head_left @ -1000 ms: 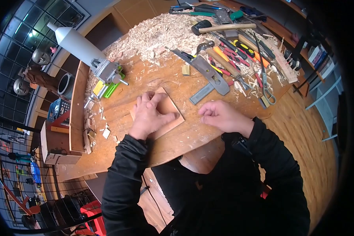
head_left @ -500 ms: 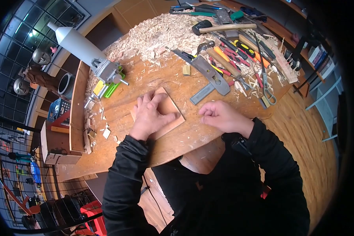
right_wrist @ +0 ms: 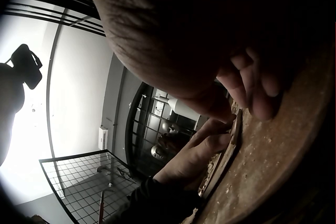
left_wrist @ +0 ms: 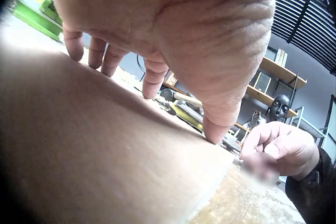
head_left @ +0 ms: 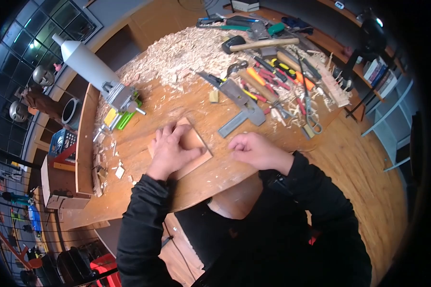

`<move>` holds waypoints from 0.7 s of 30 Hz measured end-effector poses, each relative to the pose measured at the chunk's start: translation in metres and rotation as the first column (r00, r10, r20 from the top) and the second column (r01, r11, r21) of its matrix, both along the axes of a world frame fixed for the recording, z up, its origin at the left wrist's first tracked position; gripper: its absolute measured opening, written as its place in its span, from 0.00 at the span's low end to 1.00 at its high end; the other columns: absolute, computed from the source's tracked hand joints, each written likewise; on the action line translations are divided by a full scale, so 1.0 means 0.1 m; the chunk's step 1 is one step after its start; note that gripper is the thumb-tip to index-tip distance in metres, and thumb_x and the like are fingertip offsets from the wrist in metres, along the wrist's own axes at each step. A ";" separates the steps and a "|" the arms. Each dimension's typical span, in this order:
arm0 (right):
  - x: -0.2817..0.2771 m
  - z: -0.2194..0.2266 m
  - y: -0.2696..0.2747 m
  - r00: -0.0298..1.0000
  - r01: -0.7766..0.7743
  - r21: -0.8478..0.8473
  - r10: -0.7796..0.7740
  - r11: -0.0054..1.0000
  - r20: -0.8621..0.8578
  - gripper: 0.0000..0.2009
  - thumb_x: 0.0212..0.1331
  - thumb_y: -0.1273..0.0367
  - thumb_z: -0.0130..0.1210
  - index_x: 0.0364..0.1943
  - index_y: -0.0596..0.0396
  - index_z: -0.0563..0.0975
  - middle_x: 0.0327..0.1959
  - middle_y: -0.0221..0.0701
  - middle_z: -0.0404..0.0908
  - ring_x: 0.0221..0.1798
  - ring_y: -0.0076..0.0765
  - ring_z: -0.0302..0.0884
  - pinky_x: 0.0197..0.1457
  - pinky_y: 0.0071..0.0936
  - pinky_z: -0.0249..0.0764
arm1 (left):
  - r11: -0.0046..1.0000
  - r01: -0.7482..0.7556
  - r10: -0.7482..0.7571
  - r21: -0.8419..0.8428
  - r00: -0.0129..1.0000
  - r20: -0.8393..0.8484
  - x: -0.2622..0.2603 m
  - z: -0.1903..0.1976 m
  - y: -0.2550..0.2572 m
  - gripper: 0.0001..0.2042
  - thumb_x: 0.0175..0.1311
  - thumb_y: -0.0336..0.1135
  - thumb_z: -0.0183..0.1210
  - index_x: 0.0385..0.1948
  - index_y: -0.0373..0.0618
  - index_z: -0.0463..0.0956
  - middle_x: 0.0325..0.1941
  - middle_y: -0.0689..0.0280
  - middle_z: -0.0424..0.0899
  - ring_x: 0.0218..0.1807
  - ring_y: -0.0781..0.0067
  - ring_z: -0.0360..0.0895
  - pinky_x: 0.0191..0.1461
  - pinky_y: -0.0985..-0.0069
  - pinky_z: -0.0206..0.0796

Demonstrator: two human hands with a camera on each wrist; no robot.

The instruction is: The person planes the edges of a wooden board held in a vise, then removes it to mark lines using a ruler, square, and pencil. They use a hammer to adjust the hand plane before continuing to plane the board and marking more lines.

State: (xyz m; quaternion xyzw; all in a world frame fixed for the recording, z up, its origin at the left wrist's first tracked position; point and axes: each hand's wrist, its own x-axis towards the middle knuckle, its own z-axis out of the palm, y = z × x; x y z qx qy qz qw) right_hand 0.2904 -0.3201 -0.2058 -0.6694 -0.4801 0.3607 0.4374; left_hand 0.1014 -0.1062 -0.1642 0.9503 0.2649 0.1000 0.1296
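A thin, square-cornered wooden board (head_left: 192,139) lies flat on the workbench near its front edge. My left hand (head_left: 169,152) is spread over it, the thumb by the right edge and the other fingers toward the far side. In the left wrist view, the fingertips of the left hand (left_wrist: 163,35) press on the board's face (left_wrist: 105,145), with the palm arched above. To the right of the board my right hand (head_left: 256,150) rests on the bench, fingers loosely curled with nothing visible in them. The right wrist view shows these curled fingers (right_wrist: 247,85) close over the bench top.
A try square (head_left: 232,124) and a hand plane (head_left: 242,98) lie beyond the right hand. Chisels, a mallet (head_left: 234,44) and scissors (head_left: 311,117) crowd the back right. Wood shavings (head_left: 172,55) heap at the back. A grey clamped device (head_left: 93,67) stands left, beside an upright plank (head_left: 85,143).
The head view has shifted, so the bench and tools appear farther left, the near ones lower. Both hands keep their places relative to the board.
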 end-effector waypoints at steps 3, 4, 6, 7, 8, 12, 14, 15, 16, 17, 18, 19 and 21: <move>0.00 0.06 0.00 1.000 -0.003 -0.024 0.003 1.000 0.005 0.12 0.68 0.72 0.65 0.51 0.64 0.82 0.37 0.29 0.86 0.38 0.19 0.80 0.42 0.22 0.77 | 1.000 0.007 -0.007 -0.008 1.000 -0.003 0.00 0.03 0.00 0.39 0.43 0.60 0.77 0.62 0.56 0.82 0.74 0.48 0.72 0.74 0.43 0.66 0.74 0.48 0.58; -0.01 0.11 -0.01 1.000 -0.015 -0.057 0.014 0.998 -0.017 0.12 0.68 0.72 0.65 0.51 0.63 0.82 0.37 0.28 0.86 0.38 0.19 0.80 0.43 0.22 0.77 | 1.000 0.002 -0.002 -0.004 1.000 -0.016 0.00 0.03 0.00 0.39 0.43 0.60 0.77 0.62 0.57 0.82 0.74 0.48 0.72 0.74 0.43 0.66 0.74 0.48 0.58; 0.03 0.01 0.02 1.000 -0.021 -0.063 0.020 0.998 -0.013 0.12 0.68 0.71 0.65 0.51 0.63 0.82 0.37 0.28 0.86 0.39 0.18 0.80 0.43 0.22 0.76 | 1.000 0.002 -0.002 -0.006 1.000 -0.002 0.00 0.04 -0.01 0.40 0.43 0.61 0.77 0.63 0.57 0.82 0.74 0.49 0.72 0.74 0.43 0.65 0.74 0.48 0.58; 0.05 -0.06 0.03 0.999 -0.018 -0.022 0.018 1.000 -0.040 0.13 0.66 0.68 0.65 0.49 0.61 0.83 0.37 0.31 0.88 0.38 0.24 0.83 0.43 0.26 0.78 | 1.000 -0.004 0.004 -0.014 1.000 -0.022 0.00 0.04 -0.01 0.40 0.43 0.61 0.77 0.63 0.57 0.81 0.75 0.50 0.72 0.75 0.43 0.65 0.74 0.48 0.58; 0.05 -0.08 0.04 0.998 -0.017 0.021 0.019 1.000 -0.067 0.14 0.64 0.64 0.66 0.47 0.59 0.84 0.36 0.35 0.90 0.37 0.31 0.87 0.43 0.30 0.79 | 1.000 -0.011 0.010 -0.020 0.999 -0.042 0.00 0.05 0.00 0.40 0.44 0.61 0.76 0.64 0.58 0.81 0.75 0.50 0.72 0.75 0.43 0.65 0.74 0.47 0.57; 0.05 -0.04 0.03 0.997 -0.027 0.010 0.028 1.000 -0.077 0.14 0.64 0.65 0.65 0.48 0.60 0.84 0.36 0.34 0.89 0.37 0.29 0.85 0.43 0.30 0.79 | 0.999 -0.009 0.007 -0.034 0.998 -0.059 0.00 0.05 0.01 0.41 0.44 0.62 0.76 0.65 0.58 0.81 0.75 0.51 0.71 0.76 0.43 0.63 0.75 0.46 0.56; 0.05 -0.07 0.04 0.997 -0.029 0.020 0.031 0.999 -0.068 0.14 0.65 0.65 0.65 0.48 0.60 0.84 0.36 0.34 0.89 0.37 0.29 0.85 0.43 0.30 0.79 | 1.000 -0.006 0.004 -0.031 0.999 -0.053 -0.01 0.03 0.02 0.41 0.44 0.61 0.76 0.65 0.58 0.81 0.75 0.51 0.71 0.76 0.43 0.63 0.75 0.46 0.56; 0.05 -0.09 0.04 0.997 -0.033 0.030 0.035 0.999 -0.068 0.14 0.65 0.66 0.65 0.48 0.60 0.84 0.36 0.34 0.88 0.37 0.28 0.85 0.43 0.29 0.79 | 1.000 -0.004 0.002 -0.027 0.998 -0.055 -0.01 0.02 0.02 0.41 0.44 0.61 0.76 0.65 0.58 0.81 0.76 0.52 0.71 0.76 0.43 0.63 0.75 0.46 0.56; 0.05 -0.09 0.03 0.997 -0.029 0.029 0.031 0.999 -0.066 0.14 0.65 0.66 0.65 0.48 0.60 0.84 0.36 0.34 0.88 0.37 0.28 0.85 0.43 0.29 0.79 | 1.000 0.000 -0.001 -0.029 0.999 -0.053 -0.01 0.03 0.01 0.41 0.44 0.61 0.76 0.65 0.58 0.81 0.76 0.52 0.71 0.76 0.43 0.63 0.75 0.46 0.56; 0.05 -0.10 0.03 0.997 -0.032 0.035 0.035 0.999 -0.068 0.14 0.65 0.66 0.65 0.48 0.61 0.84 0.36 0.34 0.88 0.37 0.28 0.84 0.42 0.29 0.79 | 1.000 -0.001 -0.001 -0.028 0.999 -0.048 -0.01 0.03 0.01 0.41 0.44 0.61 0.77 0.65 0.58 0.81 0.76 0.52 0.71 0.76 0.43 0.63 0.75 0.46 0.55; 0.05 -0.09 0.03 0.997 -0.035 0.040 0.038 0.999 -0.071 0.14 0.65 0.66 0.65 0.48 0.61 0.84 0.36 0.33 0.88 0.36 0.28 0.84 0.42 0.29 0.79 | 1.000 -0.001 0.000 -0.028 0.999 -0.044 -0.01 0.04 0.00 0.41 0.44 0.61 0.77 0.65 0.58 0.81 0.76 0.52 0.71 0.76 0.43 0.63 0.75 0.46 0.55; 0.05 -0.09 0.03 0.997 -0.032 0.039 0.035 0.999 -0.070 0.14 0.65 0.66 0.65 0.48 0.61 0.84 0.36 0.33 0.88 0.36 0.28 0.84 0.42 0.29 0.79 | 1.000 0.002 -0.003 -0.030 0.999 -0.042 -0.01 0.04 0.00 0.41 0.44 0.61 0.77 0.65 0.58 0.81 0.76 0.52 0.71 0.76 0.43 0.63 0.75 0.46 0.55; 0.05 -0.08 0.03 0.993 -0.042 0.048 0.047 0.998 -0.109 0.14 0.65 0.66 0.66 0.48 0.62 0.84 0.36 0.33 0.88 0.36 0.26 0.83 0.42 0.28 0.79 | 0.999 0.001 -0.003 -0.037 0.999 -0.041 -0.01 0.04 0.00 0.41 0.44 0.61 0.77 0.65 0.57 0.80 0.76 0.51 0.70 0.75 0.43 0.63 0.75 0.47 0.55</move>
